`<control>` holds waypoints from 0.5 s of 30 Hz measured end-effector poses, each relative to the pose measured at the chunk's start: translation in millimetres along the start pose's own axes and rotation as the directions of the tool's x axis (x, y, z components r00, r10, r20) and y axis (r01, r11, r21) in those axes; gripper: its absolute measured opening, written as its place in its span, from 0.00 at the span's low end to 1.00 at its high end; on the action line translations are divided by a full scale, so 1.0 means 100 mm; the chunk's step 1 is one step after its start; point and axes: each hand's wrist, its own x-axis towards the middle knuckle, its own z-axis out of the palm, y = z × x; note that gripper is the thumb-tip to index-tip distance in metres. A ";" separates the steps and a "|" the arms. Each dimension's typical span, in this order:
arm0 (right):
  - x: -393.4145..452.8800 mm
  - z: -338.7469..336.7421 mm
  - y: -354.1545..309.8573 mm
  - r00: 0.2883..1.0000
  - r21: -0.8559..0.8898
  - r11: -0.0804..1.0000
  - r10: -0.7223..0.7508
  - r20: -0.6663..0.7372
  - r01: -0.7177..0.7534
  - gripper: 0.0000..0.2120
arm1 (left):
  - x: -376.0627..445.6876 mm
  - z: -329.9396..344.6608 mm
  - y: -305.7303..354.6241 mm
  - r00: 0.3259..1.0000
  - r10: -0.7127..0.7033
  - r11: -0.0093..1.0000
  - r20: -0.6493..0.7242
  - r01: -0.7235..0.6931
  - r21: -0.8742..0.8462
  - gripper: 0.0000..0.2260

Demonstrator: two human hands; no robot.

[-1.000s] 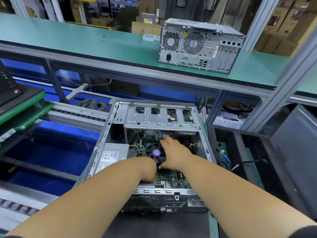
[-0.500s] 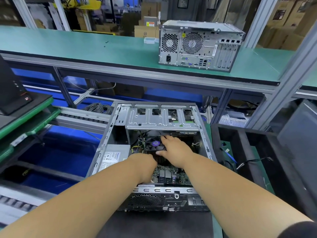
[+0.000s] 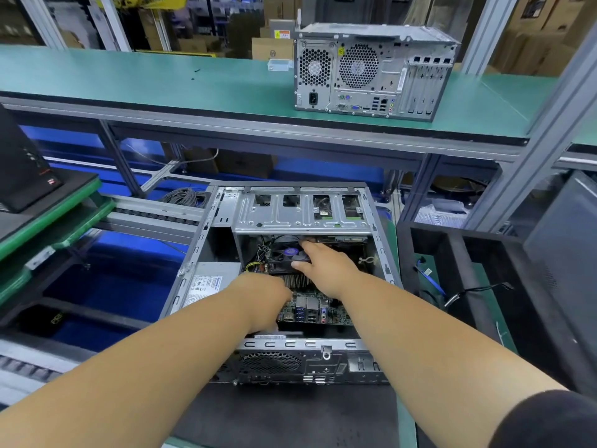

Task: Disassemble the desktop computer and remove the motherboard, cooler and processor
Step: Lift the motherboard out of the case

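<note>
An open desktop case lies on its side in front of me. Inside it are the green motherboard and, on top of that, the cooler, a black fan over metal fins. My right hand grips the cooler, thumb on the near side and fingers over the far side. At the board's left edge my left hand curls its fingers down around the edge, with the fingertips hidden. The processor is not visible under the cooler.
A silver drive cage spans the far end of the case and a power supply sits at its left. A second computer stands on the green upper shelf. Black panels lean at right; a cable coil lies behind.
The cooler and motherboard have shifted away from the case's near wall toward the drive cage, so the fins and rear ports now show. Both hands moved with them.
</note>
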 end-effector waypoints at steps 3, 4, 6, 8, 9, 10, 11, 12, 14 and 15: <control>-0.02 -0.04 -0.01 1.000 0.002 1.000 0.012 0.002 -0.012 0.29 | 0.00 0.00 0.01 0.998 0.040 0.998 -0.048 -0.038 0.054 0.12; -0.04 -0.06 -0.01 1.000 0.024 1.000 0.017 0.019 -0.017 0.30 | -0.01 0.00 0.00 0.997 0.048 0.998 -0.063 -0.045 0.042 0.11; -0.11 -0.13 -0.02 0.997 0.018 0.999 0.033 0.063 -0.034 0.30 | -0.03 0.01 -0.04 0.994 0.049 0.999 -0.098 -0.049 0.005 0.09; -0.20 -0.23 -0.01 0.996 -0.089 0.995 0.059 0.061 -0.054 0.26 | -0.05 0.02 -0.06 0.993 0.054 0.998 -0.107 -0.056 -0.020 0.08; -0.26 -0.30 -0.01 0.997 -0.141 0.988 0.074 0.034 -0.069 0.21 | -0.06 0.02 -0.07 0.993 0.062 0.997 -0.103 -0.065 -0.032 0.08; -0.32 -0.36 0.00 0.996 -0.185 0.979 0.087 0.008 -0.084 0.16 | -0.06 0.01 -0.08 0.992 0.072 0.996 -0.100 -0.077 -0.046 0.08; -0.39 -0.42 0.00 0.996 -0.226 0.970 0.091 0.002 -0.088 0.14 | -0.05 0.01 -0.09 0.992 0.084 0.994 -0.097 -0.091 -0.062 0.08; -0.46 -0.47 -0.01 0.996 -0.266 0.961 0.085 0.037 -0.072 0.13 | -0.05 0.01 -0.11 0.991 0.097 0.991 -0.096 -0.105 -0.080 0.08; -0.61 -0.53 -0.04 0.970 -0.307 0.952 0.086 0.227 -0.012 0.16 | -0.05 0.02 -0.14 0.987 0.119 0.983 -0.104 -0.132 -0.127 0.09; -0.67 -0.54 -0.06 0.932 -0.304 0.953 0.104 0.347 0.007 0.20 | -0.06 0.03 -0.15 0.985 0.123 0.978 -0.119 -0.140 -0.152 0.09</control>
